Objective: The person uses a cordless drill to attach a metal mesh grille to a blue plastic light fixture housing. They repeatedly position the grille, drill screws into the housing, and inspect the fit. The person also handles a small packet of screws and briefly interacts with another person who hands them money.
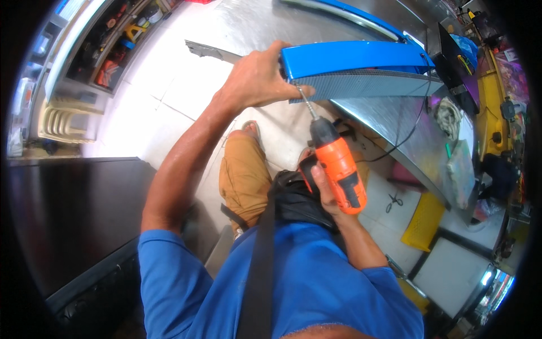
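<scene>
We are at the screw-driving step: our left hand point(257, 76) is closed around the end of the long blue plastic housing with a perforated grey metal face point(361, 70), held above the steel desk point(406, 124). Our right hand's point(327, 189) grip is wrapped fully around the orange cordless screwdriver point(339, 164), its bit touching the housing's lower edge (beside the left thumb); the next move likely calls for steady axial pressure.

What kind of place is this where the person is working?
Probably a small repair shop or workshop. The right hand holds an orange cordless drill against a blue panel, which the left hand steadies; a metal worktable and tool shelves stand nearby.
</scene>
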The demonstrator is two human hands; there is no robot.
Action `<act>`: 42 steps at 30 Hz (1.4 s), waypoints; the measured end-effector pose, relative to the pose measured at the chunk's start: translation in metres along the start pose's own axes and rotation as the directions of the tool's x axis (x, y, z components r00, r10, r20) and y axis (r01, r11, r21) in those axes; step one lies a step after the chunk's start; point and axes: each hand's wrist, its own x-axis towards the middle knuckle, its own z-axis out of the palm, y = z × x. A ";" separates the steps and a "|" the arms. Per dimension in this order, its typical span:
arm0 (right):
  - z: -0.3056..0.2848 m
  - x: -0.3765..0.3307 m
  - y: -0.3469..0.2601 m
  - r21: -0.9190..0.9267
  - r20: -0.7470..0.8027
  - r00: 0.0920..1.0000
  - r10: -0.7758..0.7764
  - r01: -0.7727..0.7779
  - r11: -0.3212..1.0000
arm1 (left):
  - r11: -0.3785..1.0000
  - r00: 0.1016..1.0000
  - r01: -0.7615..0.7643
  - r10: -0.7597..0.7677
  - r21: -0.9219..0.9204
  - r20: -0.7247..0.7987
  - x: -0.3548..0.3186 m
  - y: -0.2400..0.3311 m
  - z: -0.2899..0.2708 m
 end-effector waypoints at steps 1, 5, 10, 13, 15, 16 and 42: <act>0.002 -0.007 0.006 0.082 0.003 0.995 0.100 -0.100 0.992 | 1.000 1.000 -0.003 0.003 0.002 -0.006 0.000 0.000 0.000; 0.015 -0.013 -0.005 0.426 0.040 0.958 0.285 -0.274 0.862 | 1.000 1.000 0.000 0.000 -0.013 0.007 0.000 0.001 -0.002; 0.016 -0.015 -0.014 0.373 0.023 0.961 0.274 -0.263 0.890 | 1.000 1.000 0.001 -0.001 -0.025 0.002 -0.001 -0.003 0.000; 0.016 -0.020 -0.003 0.290 -0.056 0.972 0.227 -0.201 0.936 | 0.999 1.000 -0.026 0.025 -0.025 -0.015 0.000 -0.005 0.002; 0.015 -0.021 -0.001 0.242 -0.069 0.974 0.216 -0.193 0.951 | 0.999 1.000 -0.015 0.015 -0.032 -0.014 -0.001 -0.005 0.002; 0.014 -0.021 -0.002 0.226 -0.068 0.973 0.220 -0.200 0.953 | 0.999 1.000 -0.010 0.009 -0.036 -0.013 -0.001 -0.005 0.002; 0.011 -0.016 0.007 0.281 0.000 0.977 0.213 -0.205 0.938 | 0.995 0.981 -0.089 0.096 0.048 -0.170 -0.021 0.009 0.003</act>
